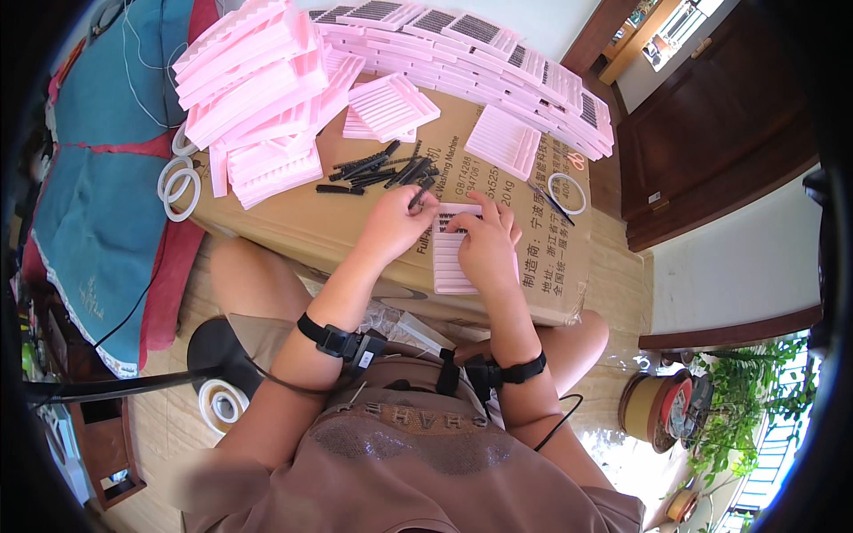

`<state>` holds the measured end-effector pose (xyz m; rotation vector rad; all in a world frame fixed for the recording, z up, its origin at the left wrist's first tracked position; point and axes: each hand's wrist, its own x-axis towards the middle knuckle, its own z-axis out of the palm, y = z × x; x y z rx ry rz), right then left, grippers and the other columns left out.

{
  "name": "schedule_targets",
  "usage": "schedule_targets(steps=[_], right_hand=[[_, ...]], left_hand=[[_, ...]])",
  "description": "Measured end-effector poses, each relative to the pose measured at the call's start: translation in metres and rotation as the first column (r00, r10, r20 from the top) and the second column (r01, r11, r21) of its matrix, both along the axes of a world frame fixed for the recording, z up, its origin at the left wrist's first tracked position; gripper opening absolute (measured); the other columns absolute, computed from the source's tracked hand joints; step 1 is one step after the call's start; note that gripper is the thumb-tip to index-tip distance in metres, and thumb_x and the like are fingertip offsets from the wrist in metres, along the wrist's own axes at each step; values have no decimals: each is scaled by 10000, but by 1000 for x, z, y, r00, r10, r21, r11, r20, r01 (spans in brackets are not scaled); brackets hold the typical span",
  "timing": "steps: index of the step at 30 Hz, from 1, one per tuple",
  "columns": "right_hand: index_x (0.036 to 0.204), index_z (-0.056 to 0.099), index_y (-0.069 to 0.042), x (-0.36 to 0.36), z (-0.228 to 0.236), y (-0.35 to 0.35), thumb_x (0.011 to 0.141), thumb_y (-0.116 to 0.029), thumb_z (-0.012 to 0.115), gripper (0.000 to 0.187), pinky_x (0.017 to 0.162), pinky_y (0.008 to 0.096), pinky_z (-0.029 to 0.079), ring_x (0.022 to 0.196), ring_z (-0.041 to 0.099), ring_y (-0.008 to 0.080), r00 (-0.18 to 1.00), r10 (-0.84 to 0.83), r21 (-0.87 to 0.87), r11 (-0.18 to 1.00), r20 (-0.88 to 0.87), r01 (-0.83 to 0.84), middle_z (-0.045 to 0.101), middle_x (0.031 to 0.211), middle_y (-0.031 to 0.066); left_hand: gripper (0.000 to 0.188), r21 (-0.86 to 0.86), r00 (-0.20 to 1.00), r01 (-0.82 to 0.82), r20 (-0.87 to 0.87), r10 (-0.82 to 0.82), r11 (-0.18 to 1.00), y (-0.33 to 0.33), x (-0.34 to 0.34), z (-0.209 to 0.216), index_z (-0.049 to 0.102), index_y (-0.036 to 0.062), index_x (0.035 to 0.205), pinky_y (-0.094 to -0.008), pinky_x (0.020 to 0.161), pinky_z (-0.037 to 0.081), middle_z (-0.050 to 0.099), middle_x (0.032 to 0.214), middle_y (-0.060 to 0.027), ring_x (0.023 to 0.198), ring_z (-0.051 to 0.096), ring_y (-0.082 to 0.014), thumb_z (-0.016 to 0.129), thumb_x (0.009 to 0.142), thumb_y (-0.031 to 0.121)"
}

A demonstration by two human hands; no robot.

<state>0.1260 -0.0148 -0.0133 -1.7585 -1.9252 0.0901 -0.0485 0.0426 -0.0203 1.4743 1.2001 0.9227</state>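
Observation:
My left hand (398, 222) is closed in a pinch on a short black strip (422, 192). It is near the upper left corner of a pink ridged tray (450, 271), which lies on a cardboard box. My right hand (489, 250) rests over the tray's right side. Its fingers are bent but apart, and the thumb touches the upper rows. Dark bristly strips (453, 218) sit in those rows, partly covered by the right hand. The lower rows of the tray show bare pink grooves. Beyond my left hand lies a loose pile of black strips (360, 169).
The cardboard box (373, 253) serves as the work surface. Pink trays (253, 80) lean in a tall, untidy stack at the back left. A row of filled trays (471, 35) lines the back. White rings (182, 194), scissors (576, 160) and a dark pen-like tool (553, 204) lie near its edges.

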Motion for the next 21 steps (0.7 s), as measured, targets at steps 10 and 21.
schedule_targets(steps=[10, 21], right_hand=[[1021, 751, -2, -14, 19, 28, 932, -178, 776, 199, 712, 283, 553, 866, 680, 136, 542, -57, -143, 983, -838, -118, 698, 1218, 94], [1052, 726, 21, -10, 23, 24, 1017, -104, 677, 139, 655, 218, 523, 721, 638, 74, 227, -144, -194, 956, -963, -218, 709, 911, 25]], left_hand=[[145, -191, 823, 319, 541, -171, 928, -17, 14, 20, 585, 55, 1110, -221, 616, 396, 562, 867, 23, 703, 493, -65, 623, 971, 54], [217, -152, 806, 443, 499, -318, 884, -12, 8, 20, 629, -6, 1178, -247, 827, 577, 703, 1093, -74, 1022, 702, -139, 543, 1097, 176]])
